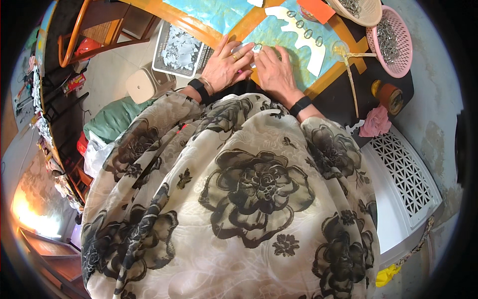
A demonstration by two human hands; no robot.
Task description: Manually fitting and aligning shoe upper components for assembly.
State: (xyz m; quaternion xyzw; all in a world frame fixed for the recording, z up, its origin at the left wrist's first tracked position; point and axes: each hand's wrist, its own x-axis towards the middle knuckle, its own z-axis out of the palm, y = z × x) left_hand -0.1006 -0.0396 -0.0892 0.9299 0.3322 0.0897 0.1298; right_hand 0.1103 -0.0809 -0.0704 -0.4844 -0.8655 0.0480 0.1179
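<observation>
My left hand point(226, 65) and my right hand point(274, 70) meet at the near edge of the work table, fingertips close together. Between them is a small white piece point(247, 48), mostly hidden by my fingers, with a metal ring point(258, 47) showing on it. The left fingers are bent over its left side, the thumb tucked low. My right fingers are curled down on its right side. Just right of my hands lies a wavy-edged white strip point(316, 59) with several metal rings along it. Both wrists wear dark bands.
A pink basket point(406, 37) and a cream basket point(373, 17) hold metal parts at right. Nearby are a tape roll point(396, 101), sticks point(351, 87) and a pink cloth flower point(376, 122). Left stand a grey crate point(164, 70) of white pieces, a beige stool point(144, 84) and a chair point(77, 37).
</observation>
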